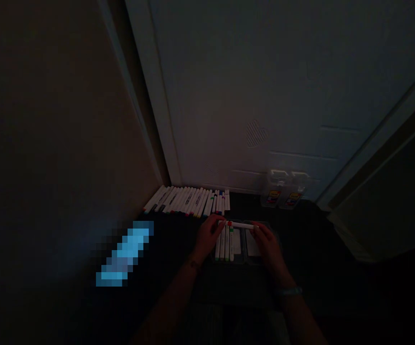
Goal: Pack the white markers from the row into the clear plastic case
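Note:
A white marker with a red band lies crosswise between my two hands. My left hand has its fingers closed at the red-banded end, and my right hand pinches the other end. Below the marker is an open clear plastic case. Several white markers stand side by side in its left part, some with green ends. Pale paper-like pieces show in the case, partly covered by my right hand.
Behind my left hand, a long row of white markers with coloured ends lies along the wall. Two clear cases with labels stand upright against the wall at the back. A blurred bright blue screen-like patch is at the left. The room is dim.

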Action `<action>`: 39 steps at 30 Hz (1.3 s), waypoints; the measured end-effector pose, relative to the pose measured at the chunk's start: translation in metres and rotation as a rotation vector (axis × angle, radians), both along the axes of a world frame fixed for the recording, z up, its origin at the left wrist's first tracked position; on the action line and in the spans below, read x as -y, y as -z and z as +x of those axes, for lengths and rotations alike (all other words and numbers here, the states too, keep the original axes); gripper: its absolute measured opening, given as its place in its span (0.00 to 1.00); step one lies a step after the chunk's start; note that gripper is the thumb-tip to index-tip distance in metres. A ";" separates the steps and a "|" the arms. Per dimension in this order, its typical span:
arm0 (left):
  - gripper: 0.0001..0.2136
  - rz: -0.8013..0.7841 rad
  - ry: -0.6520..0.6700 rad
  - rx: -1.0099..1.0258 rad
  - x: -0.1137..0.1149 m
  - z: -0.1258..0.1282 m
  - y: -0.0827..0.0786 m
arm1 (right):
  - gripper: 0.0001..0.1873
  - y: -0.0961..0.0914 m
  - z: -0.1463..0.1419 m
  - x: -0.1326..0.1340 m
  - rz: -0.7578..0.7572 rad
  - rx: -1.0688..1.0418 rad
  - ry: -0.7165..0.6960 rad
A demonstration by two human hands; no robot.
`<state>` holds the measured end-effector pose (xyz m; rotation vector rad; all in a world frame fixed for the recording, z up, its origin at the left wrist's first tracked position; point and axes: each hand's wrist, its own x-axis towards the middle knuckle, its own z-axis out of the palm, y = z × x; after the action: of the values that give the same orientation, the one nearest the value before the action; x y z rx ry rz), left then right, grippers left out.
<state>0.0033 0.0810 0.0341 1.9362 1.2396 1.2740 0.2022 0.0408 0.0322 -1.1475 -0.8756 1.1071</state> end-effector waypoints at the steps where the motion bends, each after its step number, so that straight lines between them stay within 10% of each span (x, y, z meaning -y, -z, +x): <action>1: 0.10 -0.004 0.000 0.002 0.000 0.000 0.000 | 0.23 0.001 0.000 0.000 0.001 -0.004 0.003; 20: 0.11 -0.074 -0.021 0.061 0.002 0.001 0.001 | 0.26 0.003 0.002 0.000 -0.026 0.055 0.022; 39: 0.39 0.152 0.115 -0.700 0.069 -0.002 0.007 | 0.22 0.014 0.010 -0.004 0.018 -0.105 0.071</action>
<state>0.0015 0.0117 0.0270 2.6461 1.3312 0.6502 0.2119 0.0452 0.0179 -1.0873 -0.7567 1.0890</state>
